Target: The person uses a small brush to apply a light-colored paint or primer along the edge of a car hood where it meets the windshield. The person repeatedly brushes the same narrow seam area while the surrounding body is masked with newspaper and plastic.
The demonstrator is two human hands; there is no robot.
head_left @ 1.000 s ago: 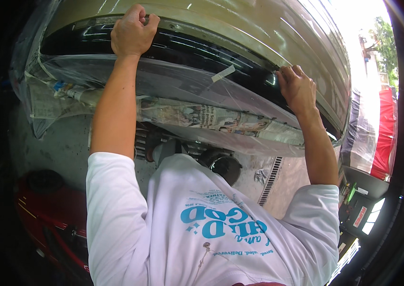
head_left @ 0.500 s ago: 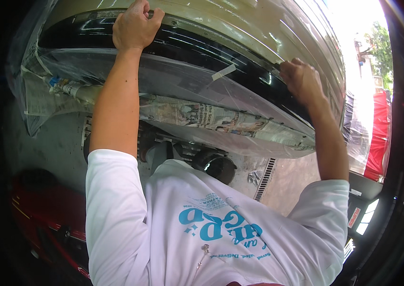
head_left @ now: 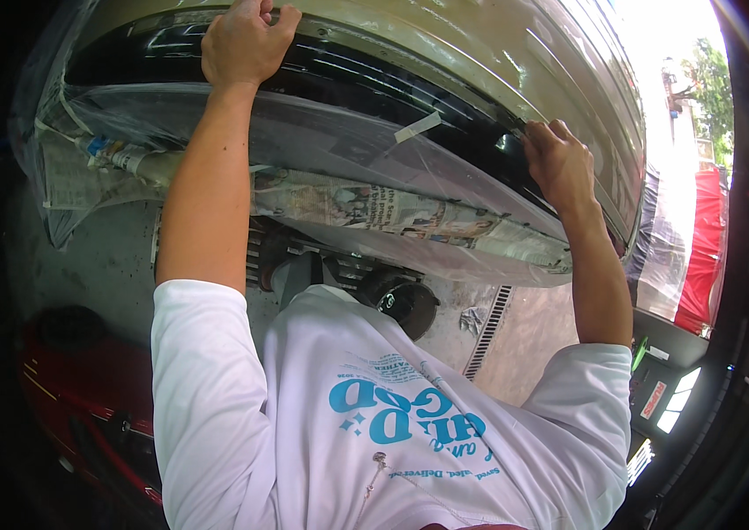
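Note:
Both arms reach up to the seam between a glossy black curved band (head_left: 383,81) and the gold-olive body panel (head_left: 471,40) of a vehicle. My left hand (head_left: 245,46) is closed at the seam's upper left, thumb and fingers bunched together; what they pinch, if anything, is hidden. Farther right along the same seam, my right hand (head_left: 562,166) is closed too, its knuckles up and fingertips against the edge. Something thin and dark shows by those fingertips, too small to name. A short pale strip of tape (head_left: 417,128) sticks to the band's lower edge between the hands.
Clear plastic film (head_left: 330,132) and taped newspaper (head_left: 312,196) cover the vehicle below the band. On the floor are a dark round container (head_left: 408,305) and a slotted drain (head_left: 487,331). A red vehicle (head_left: 83,397) stands at lower left; a dark cart (head_left: 666,362) is at right.
My left hand sits slightly higher and farther left in the picture. The right hand is a little lower, with its forearm shifted left. Both stay closed at the seam.

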